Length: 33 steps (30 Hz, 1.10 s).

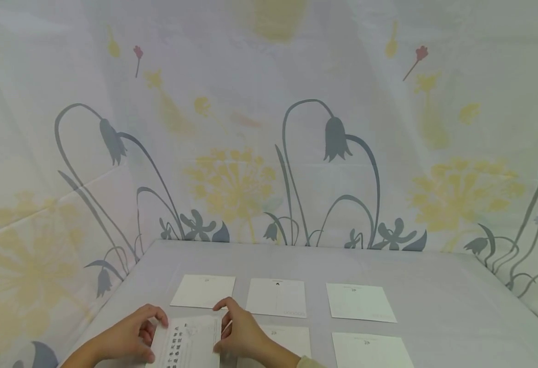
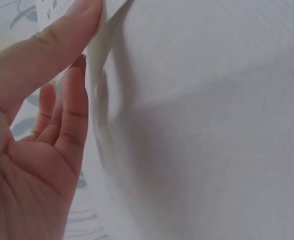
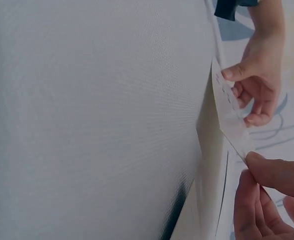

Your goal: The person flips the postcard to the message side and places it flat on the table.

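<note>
Between both hands is a white card [image 1: 190, 343] with printed vertical characters, held raised off the table at the near side. My left hand [image 1: 126, 335] pinches its left edge, thumb on one face and fingers on the other. My right hand [image 1: 246, 333] grips the opposite edge between thumb and fingers; the right wrist view shows the card [image 3: 230, 112] tilted there. In the left wrist view only a corner of the card shows beside the left thumb [image 2: 52, 55]. The card's lower part is cut off in the head view.
Several white cards lie in rows on the grey-white table [image 1: 443, 306]: a back left card [image 1: 203, 292], a back middle card [image 1: 269, 299], a back right card [image 1: 361, 303], a front middle card [image 1: 291, 341] and a front right card [image 1: 372, 352]. A flower-patterned curtain [image 1: 232, 76] hangs behind.
</note>
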Tool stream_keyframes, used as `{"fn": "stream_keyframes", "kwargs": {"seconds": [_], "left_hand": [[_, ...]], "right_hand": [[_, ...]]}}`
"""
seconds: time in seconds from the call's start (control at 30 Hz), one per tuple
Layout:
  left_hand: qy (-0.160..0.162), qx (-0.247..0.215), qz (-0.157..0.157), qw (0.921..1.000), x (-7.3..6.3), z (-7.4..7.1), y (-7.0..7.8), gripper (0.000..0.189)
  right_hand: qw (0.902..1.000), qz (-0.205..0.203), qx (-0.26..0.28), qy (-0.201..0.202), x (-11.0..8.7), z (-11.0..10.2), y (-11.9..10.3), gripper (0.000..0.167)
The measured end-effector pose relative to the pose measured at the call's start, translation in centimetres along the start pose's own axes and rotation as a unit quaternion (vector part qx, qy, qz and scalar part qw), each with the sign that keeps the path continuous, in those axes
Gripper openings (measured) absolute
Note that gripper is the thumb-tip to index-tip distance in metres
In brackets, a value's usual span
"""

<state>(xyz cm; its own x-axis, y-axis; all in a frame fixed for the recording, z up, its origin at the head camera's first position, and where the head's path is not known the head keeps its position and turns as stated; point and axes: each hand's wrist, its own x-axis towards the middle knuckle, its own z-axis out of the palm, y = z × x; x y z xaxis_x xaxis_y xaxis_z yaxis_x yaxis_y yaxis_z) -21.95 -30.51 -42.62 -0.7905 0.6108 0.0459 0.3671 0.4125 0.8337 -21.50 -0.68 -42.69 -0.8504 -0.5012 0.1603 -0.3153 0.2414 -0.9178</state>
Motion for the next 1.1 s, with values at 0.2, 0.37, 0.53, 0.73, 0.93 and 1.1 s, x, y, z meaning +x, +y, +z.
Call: {"fn": "stream_keyframes", "kwargs": {"seconds": [0.2,0.37,0.53,0.73,0.93,1.1], "left_hand": [[0.026,-0.063,-0.012,0.9976,-0.1,-0.1,0.3,0.055],[0.079,-0.045,0.001,0.9959,0.1,-0.2,0.5,0.047],[0.1,-0.051,0.058,0.992,0.1,-0.7,0.3,0.033],[0.098,-0.135,0.045,0.985,0.1,-1.2,0.4,0.023],[0.126,-0.12,-0.041,0.9839,0.2,-1.2,0.9,0.031],[0.128,-0.125,-0.077,0.9809,0.3,-1.2,1.0,0.032]], "right_hand": [[0.9995,0.012,0.022,0.017,0.1,-0.3,-0.1,0.072],[0.999,0.014,0.042,0.012,0.5,-0.6,-0.1,0.035],[0.994,0.034,0.103,0.013,0.7,-0.8,-0.2,0.02],[0.9846,0.064,0.162,0.021,1.0,-1.2,-0.3,0.007],[0.9845,0.073,0.154,0.041,1.3,-1.6,-0.3,0.007],[0.9802,0.073,0.179,0.041,1.3,-1.9,-0.5,0.009]]}}
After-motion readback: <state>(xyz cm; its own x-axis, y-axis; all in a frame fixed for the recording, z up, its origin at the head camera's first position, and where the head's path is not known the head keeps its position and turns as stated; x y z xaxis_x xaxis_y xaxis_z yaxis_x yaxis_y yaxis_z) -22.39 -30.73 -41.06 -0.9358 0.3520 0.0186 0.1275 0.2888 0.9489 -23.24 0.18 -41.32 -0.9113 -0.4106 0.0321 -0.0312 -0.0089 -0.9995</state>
